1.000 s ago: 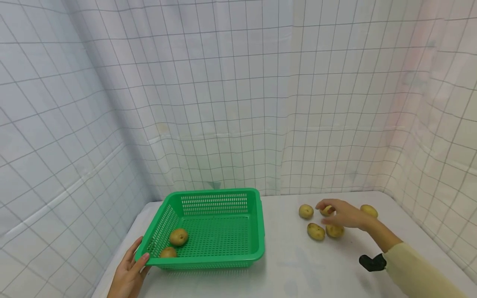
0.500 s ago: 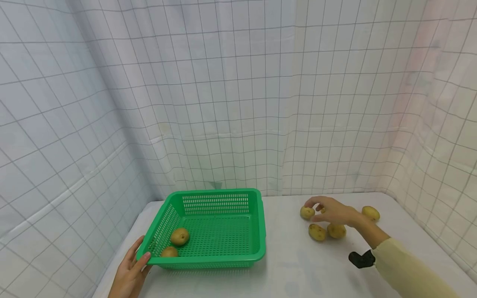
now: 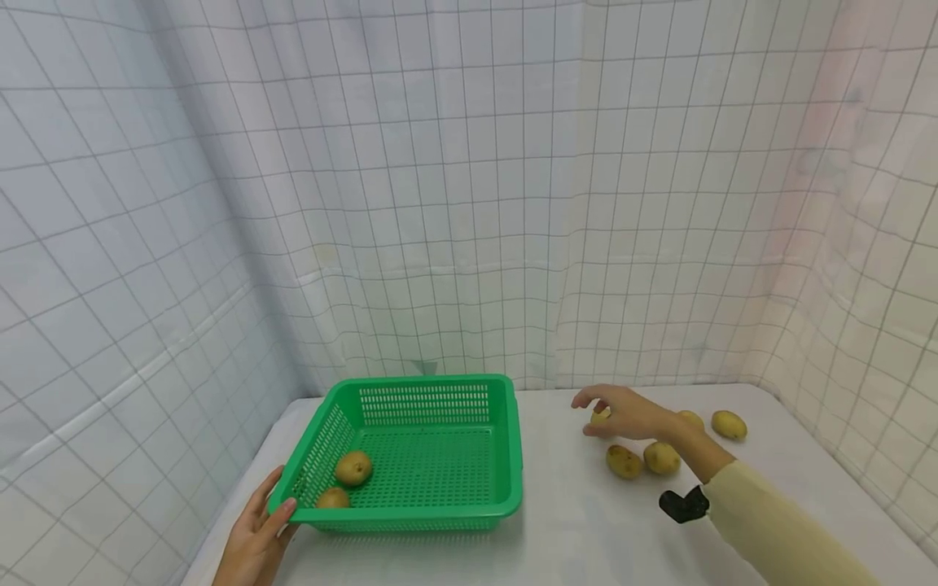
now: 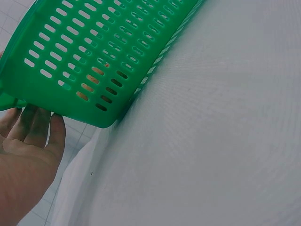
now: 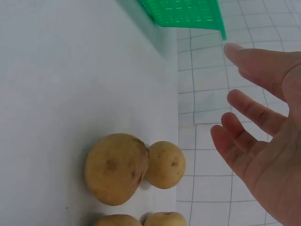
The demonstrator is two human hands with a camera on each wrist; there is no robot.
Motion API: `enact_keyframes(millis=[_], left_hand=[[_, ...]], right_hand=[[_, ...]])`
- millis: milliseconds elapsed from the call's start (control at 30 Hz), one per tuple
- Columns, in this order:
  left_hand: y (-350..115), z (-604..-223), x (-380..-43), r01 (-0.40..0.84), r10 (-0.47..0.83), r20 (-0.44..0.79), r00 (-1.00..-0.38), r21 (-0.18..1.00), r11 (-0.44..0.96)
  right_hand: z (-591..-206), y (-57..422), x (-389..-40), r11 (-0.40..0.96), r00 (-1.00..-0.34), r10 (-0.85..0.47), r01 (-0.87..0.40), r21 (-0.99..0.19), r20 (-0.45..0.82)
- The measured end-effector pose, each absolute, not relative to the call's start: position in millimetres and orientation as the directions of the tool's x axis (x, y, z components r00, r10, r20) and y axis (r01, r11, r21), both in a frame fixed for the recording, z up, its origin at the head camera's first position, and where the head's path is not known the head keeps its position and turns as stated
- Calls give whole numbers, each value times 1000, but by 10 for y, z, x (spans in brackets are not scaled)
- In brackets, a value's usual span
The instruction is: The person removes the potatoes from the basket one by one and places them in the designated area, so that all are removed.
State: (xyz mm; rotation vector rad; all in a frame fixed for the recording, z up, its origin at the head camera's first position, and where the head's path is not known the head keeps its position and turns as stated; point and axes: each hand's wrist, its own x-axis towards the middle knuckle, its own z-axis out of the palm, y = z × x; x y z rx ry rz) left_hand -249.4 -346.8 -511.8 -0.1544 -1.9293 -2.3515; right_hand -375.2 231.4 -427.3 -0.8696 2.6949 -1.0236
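At the left, my left hand [image 3: 252, 537] grips the near left corner of a green plastic basket [image 3: 410, 514], its thumb over the rim. In the left wrist view the fingers [image 4: 55, 134] reach up against the basket's wall. Two potatoes, one farther back [image 3: 353, 469] and one at the front [image 3: 333, 498], lie inside near that corner. My right hand [image 3: 626, 413] hovers with parted, slightly bent fingers over the leftmost loose potato [image 3: 599, 417], partly covering it. The right wrist view shows nothing between the thumb [image 5: 256, 63] and fingers.
More loose potatoes lie right of the basket: a spotted one [image 3: 624, 461], one beside it [image 3: 663, 458], one behind the right wrist [image 3: 691, 420] and one at far right [image 3: 729, 425]. A black piece [image 3: 685, 505] sits by the right cuff. Gridded white curtains [image 3: 454, 203] enclose the table.
My right hand has moved left, from over the potato at the back middle to over the leftmost one. My left hand keeps its grip on the basket corner.
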Motion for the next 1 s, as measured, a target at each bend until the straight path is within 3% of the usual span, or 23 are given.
enact_keyframes(millis=[767, 1000], left_hand=[[-3476, -5119, -2499, 168, 8, 172, -985, 969, -183], [-3478, -5129, -2497, 142, -2, 144, -990, 973, -183]], right_hand=[[-3978, 1697, -3806, 584, -775, -625, -547, -599, 98], [-3852, 1369, -3845, 544, -714, -692, -610, -576, 103]])
